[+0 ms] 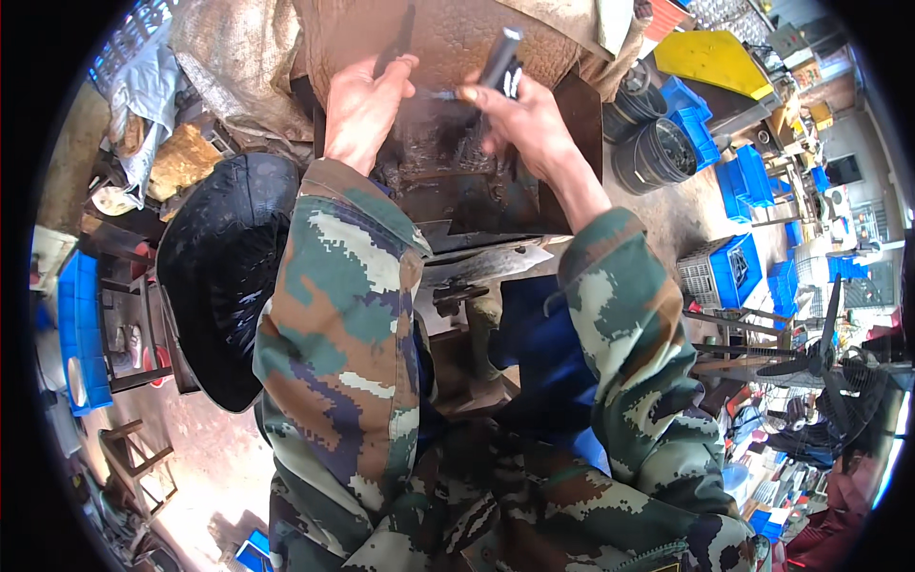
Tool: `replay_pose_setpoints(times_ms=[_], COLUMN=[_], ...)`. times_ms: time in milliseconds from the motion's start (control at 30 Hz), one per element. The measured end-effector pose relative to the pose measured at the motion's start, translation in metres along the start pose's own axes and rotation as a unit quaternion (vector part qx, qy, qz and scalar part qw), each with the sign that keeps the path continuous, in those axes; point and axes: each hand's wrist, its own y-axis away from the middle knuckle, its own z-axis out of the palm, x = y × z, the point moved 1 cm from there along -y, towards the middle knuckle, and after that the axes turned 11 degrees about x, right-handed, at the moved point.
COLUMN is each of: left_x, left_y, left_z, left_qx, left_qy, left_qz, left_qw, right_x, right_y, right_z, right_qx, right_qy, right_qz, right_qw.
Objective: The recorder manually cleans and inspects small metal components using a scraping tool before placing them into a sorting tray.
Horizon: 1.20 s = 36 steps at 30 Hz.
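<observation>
Both my arms, in camouflage sleeves, reach forward over a grimy metal machine bed [448, 181]. My left hand [367, 110] is closed, with a dark, slim, blade-like piece [398, 43] sticking up past its thumb; blur hides its exact kind. To its right, my right hand [524, 119] grips a dark cylindrical handle [501, 57] with a pale end, tilted up and to the right. Between the hands runs a thin, blurred, greyish strip, and I cannot tell which piece it belongs to. Behind them rises a brown, wet-looking, mud-coated surface [457, 43].
A large black padded seat-like shape [229, 276] stands close on my left. Dark buckets [658, 153] and blue crates [724, 267] are on the right, along with a black fan [824, 357]. Dirty sacking [233, 57] hangs at the far left; a wooden stool [138, 462] stands lower left.
</observation>
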Motion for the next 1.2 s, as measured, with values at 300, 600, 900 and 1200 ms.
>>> replay_pose_setpoints(times_ms=[300, 600, 900, 1200], left_x=[-0.009, -0.044, -0.092, -0.029], left_y=[0.01, 0.009, 0.0, 0.028], left_z=[0.001, 0.004, 0.012, 0.021], left_qx=[-0.122, -0.267, -0.249, -0.288], left_qy=[-0.177, -0.321, -0.226, 0.005], left_qz=[0.08, 0.068, 0.15, -0.049], left_qw=[0.973, 0.906, 0.93, 0.957], right_x=[0.021, 0.035, 0.021, 0.021], right_y=[0.105, 0.108, 0.062, 0.045], right_z=[-0.045, -0.053, -0.035, -0.009], right_qx=[-0.243, -0.295, -0.081, 0.068], right_qy=[0.245, 0.233, 0.11, -0.137], right_qz=[-0.303, -0.212, 0.114, 0.141], right_qw=[0.888, 0.902, 0.984, 0.978])
